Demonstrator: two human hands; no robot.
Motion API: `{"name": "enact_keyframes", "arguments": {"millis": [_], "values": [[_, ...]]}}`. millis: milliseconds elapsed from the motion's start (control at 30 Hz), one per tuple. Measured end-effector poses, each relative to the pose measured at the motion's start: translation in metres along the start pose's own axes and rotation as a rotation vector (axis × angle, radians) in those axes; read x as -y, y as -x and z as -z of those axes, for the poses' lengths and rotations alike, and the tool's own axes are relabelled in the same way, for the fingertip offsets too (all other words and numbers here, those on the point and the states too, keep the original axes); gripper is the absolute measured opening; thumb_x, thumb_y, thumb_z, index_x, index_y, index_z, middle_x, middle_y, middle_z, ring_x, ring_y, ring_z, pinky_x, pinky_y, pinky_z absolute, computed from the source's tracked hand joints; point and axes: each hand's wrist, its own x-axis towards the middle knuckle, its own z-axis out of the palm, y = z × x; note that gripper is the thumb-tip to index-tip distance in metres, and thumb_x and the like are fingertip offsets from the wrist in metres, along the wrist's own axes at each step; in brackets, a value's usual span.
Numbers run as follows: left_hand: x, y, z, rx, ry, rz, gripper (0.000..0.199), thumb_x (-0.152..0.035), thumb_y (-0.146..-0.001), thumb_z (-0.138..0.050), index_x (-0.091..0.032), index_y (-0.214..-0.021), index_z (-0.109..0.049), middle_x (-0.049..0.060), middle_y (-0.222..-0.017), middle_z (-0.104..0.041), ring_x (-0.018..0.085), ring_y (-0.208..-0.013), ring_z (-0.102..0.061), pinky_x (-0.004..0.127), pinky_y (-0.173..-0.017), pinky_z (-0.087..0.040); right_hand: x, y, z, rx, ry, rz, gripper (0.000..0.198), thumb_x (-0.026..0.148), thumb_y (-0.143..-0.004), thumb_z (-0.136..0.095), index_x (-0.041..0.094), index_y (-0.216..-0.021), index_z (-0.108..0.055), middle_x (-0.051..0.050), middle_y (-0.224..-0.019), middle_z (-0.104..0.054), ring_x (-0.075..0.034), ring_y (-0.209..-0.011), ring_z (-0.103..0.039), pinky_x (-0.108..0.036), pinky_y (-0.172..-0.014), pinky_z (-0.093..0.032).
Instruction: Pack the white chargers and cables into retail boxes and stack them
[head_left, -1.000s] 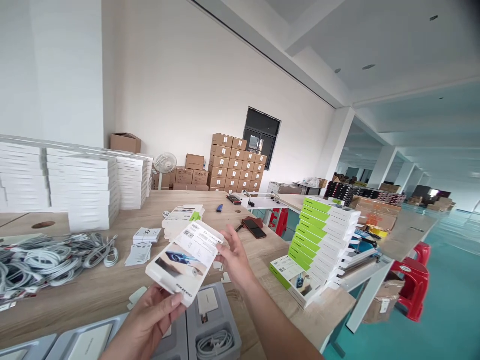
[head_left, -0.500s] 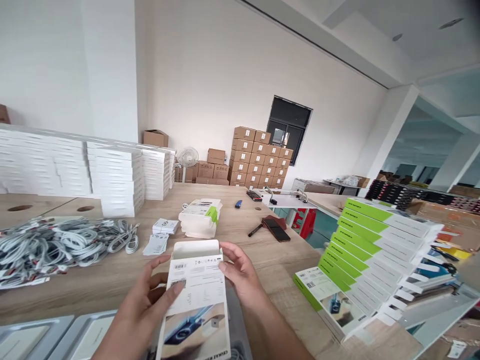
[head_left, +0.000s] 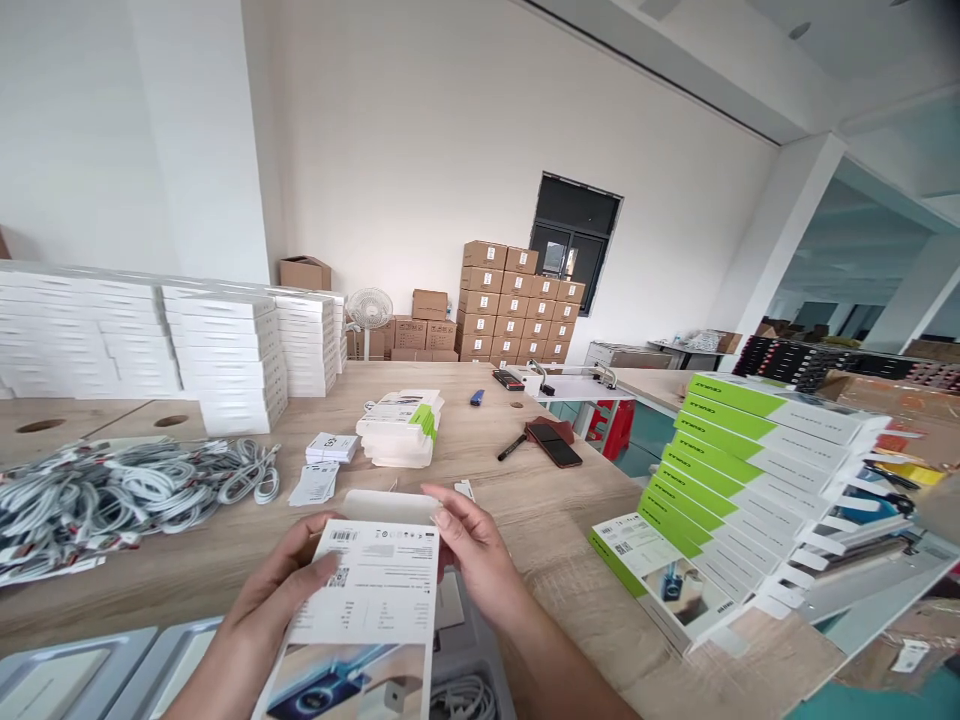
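Note:
A white product box (head_left: 367,600), printed with a barcode and a phone picture, is in front of me with its far end flap raised. My left hand (head_left: 277,585) is closed around its left side, thumb on the printed face. At the upper right corner, my right hand (head_left: 476,550) pinches the box by the flap, thumb and fingers closed on it. Under the box and partly hidden by it lies a grey tray (head_left: 487,640) with a coiled white cable (head_left: 466,695) in it. More grey trays (head_left: 127,665) holding pale flat items sit at the lower left.
Bundled white cables (head_left: 150,490) and stacked white boxes (head_left: 232,350) are on the left. Cards (head_left: 330,450) and flat cartons (head_left: 401,430) lie ahead. A phone (head_left: 555,445) and marker (head_left: 512,447) lie right of centre, near stacked green-and-white boxes (head_left: 735,470).
The box has shifted slightly left and down, its flap now leaning back. More of the grey tray and cable shows beneath it. Both hands keep their hold.

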Motion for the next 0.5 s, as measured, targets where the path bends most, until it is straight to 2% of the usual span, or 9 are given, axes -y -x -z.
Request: {"name": "enact_keyframes", "arguments": {"millis": [67,167,267,367,433,500], "values": [[-0.0026,0.0012,0.0001,0.038,-0.006,0.017,0.062,-0.044,-0.075,-0.072,-0.031,-0.132,-0.052,0.0,-0.109,-0.071,0.023,-0.086,-0.064,0.026,-0.067,-0.049,-0.0024,-0.0016,0.0024,-0.011,-0.023,-0.036,0.05,0.052,-0.085,-0.064,0.022,-0.125,-0.062,0.002,-0.067,-0.061,-0.011,-0.053,-0.053,-0.022,-0.046,-0.042],[-0.0053,0.0036,-0.0002,0.11,-0.05,0.025,0.054,-0.046,-0.074,-0.071,-0.03,-0.124,-0.058,0.001,-0.098,-0.072,0.022,-0.079,-0.061,0.026,-0.063,-0.046,-0.0056,-0.0038,0.0065,-0.004,0.066,-0.055,0.041,0.049,-0.083,-0.067,0.019,-0.11,-0.072,0.0,-0.067,-0.061,-0.01,-0.054,-0.049,-0.022,-0.048,-0.038],[-0.0066,0.0053,-0.0007,0.193,-0.105,0.041,0.043,-0.045,-0.078,-0.069,-0.028,-0.117,-0.061,0.002,-0.092,-0.07,0.021,-0.077,-0.06,0.025,-0.064,-0.044,-0.0055,-0.0039,0.0076,-0.017,0.217,0.029,0.025,0.034,-0.076,-0.076,0.022,-0.097,-0.077,-0.001,-0.078,-0.063,-0.013,-0.067,-0.054,-0.025,-0.059,-0.042],[-0.0054,0.0042,-0.0003,0.234,-0.136,0.033,0.039,-0.044,-0.081,-0.066,-0.027,-0.116,-0.061,0.002,-0.095,-0.069,0.021,-0.08,-0.06,0.026,-0.066,-0.044,-0.0028,-0.0025,0.0059,-0.049,0.331,0.178,0.013,0.024,-0.075,-0.075,0.024,-0.088,-0.078,-0.001,-0.081,-0.059,-0.014,-0.076,-0.056,-0.026,-0.066,-0.042],[-0.0047,0.0033,0.0,0.228,-0.142,0.016,0.039,-0.044,-0.081,-0.066,-0.026,-0.115,-0.061,0.003,-0.095,-0.07,0.021,-0.079,-0.059,0.026,-0.065,-0.043,-0.0007,-0.0018,0.0052,-0.047,0.369,0.235,0.009,0.022,-0.075,-0.074,0.024,-0.083,-0.078,-0.001,-0.082,-0.057,-0.015,-0.077,-0.056,-0.026,-0.066,-0.042],[-0.006,0.004,-0.0004,0.215,-0.164,-0.004,0.039,-0.044,-0.079,-0.067,-0.025,-0.113,-0.064,0.003,-0.091,-0.07,0.021,-0.075,-0.059,0.026,-0.063,-0.042,0.0006,-0.0016,0.0058,0.0,0.336,0.213,0.008,0.025,-0.075,-0.075,0.022,-0.083,-0.078,-0.003,-0.087,-0.06,-0.016,-0.081,-0.058,-0.027,-0.068,-0.043]]}}
